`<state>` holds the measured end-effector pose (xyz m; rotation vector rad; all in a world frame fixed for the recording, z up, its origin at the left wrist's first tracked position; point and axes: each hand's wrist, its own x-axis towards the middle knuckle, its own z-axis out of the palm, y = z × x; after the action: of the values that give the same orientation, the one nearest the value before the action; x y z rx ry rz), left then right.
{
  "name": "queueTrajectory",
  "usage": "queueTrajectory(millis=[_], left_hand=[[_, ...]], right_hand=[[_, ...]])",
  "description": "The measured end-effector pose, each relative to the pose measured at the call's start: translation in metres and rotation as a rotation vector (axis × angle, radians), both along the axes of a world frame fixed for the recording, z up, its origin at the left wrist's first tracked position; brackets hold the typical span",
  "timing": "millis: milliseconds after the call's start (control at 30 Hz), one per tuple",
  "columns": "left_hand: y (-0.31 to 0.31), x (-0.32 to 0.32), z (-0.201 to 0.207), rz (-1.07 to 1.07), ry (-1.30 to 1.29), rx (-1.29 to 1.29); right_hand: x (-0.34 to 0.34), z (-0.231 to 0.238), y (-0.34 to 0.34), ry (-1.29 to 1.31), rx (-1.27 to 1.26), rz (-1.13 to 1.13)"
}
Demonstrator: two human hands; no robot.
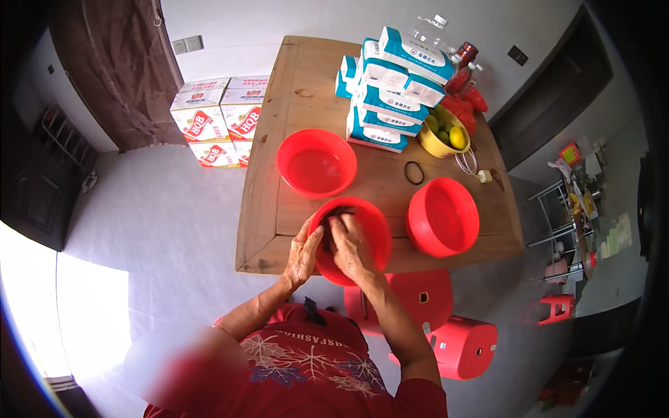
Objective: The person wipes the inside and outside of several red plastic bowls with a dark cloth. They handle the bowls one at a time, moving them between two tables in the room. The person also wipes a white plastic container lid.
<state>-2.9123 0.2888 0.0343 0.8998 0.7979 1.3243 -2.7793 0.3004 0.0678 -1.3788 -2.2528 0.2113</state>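
Observation:
A red plastic basin (378, 240) is at the table's near edge, in front of my body. My left hand (304, 256) is closed on its left rim. Inside, my right hand (350, 247) reaches down with bent fingers pressed on a dark thing (329, 226) against the left wall; motion blur and the fingers hide what kind it is. Two more red basins stand close by: one (316, 164) farther off to the left, seemingly with shallow liquid in it, and one (443, 217) to the right.
Blue-and-white tissue packs (394, 101) are stacked at the back, beside a yellow bowl (433, 145) of fruit. A dark band (414, 173) and a white cable (467, 164) lie on the wooden table (306, 76). Red stools (425, 299) stand below its near edge; cartons (209, 118) stand left.

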Motion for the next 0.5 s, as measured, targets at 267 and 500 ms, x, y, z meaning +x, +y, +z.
queueTrajectory(millis=[267,500], left_hand=[[-0.007,-0.001,0.015,0.053,0.187,0.014],[-0.006,-0.003,0.009,0.091,0.203,-0.015]], right_hand=[[0.010,0.020,-0.031,-0.371,-0.304,-0.075],[-0.017,-0.001,-0.004,0.898,-0.478,0.081]])
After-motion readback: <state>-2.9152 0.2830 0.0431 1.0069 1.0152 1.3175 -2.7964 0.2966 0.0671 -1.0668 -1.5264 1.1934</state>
